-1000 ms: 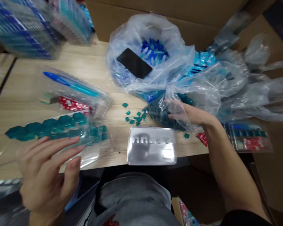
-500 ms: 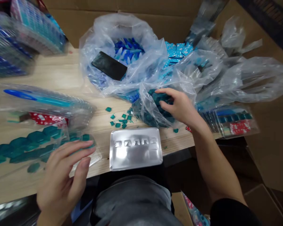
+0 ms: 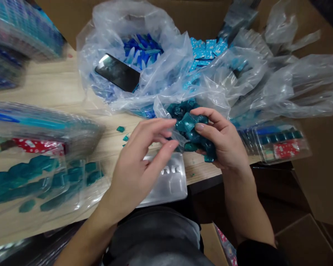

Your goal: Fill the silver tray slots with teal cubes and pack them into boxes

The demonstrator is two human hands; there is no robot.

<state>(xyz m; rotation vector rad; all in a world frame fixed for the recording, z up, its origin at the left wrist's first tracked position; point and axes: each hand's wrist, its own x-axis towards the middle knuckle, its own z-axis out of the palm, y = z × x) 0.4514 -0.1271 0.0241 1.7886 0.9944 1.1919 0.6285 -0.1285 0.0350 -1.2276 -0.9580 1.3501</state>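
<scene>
My right hand [image 3: 223, 138] is closed around a clump of dark teal, translucent plastic-like pieces [image 3: 192, 127], lifted in front of a clear bag. More such pieces [image 3: 180, 109] show in the bag's mouth behind it. My left hand [image 3: 147, 162] reaches in from the left, thumb and fingers apart, fingertips close to the clump; whether they touch it I cannot tell. Below both hands lies a clear moulded plastic tray [image 3: 170, 188] with a row of small raised squares, partly covered by my left hand. A few loose teal pieces [image 3: 120, 129] lie on the wood.
A black phone [image 3: 118, 72] rests on a big clear bag [image 3: 84, 48] of blue pieces. Blue patterned packets [image 3: 208, 50] lie behind. Filled clear packs [image 3: 283, 142] stand at right, more packs [image 3: 41, 127] at left, with trays of teal pieces [image 3: 24, 171] in front.
My right hand has come out of the bag with a clump of teal pieces. My left hand has moved from the left-hand trays to the middle, beside the clump.
</scene>
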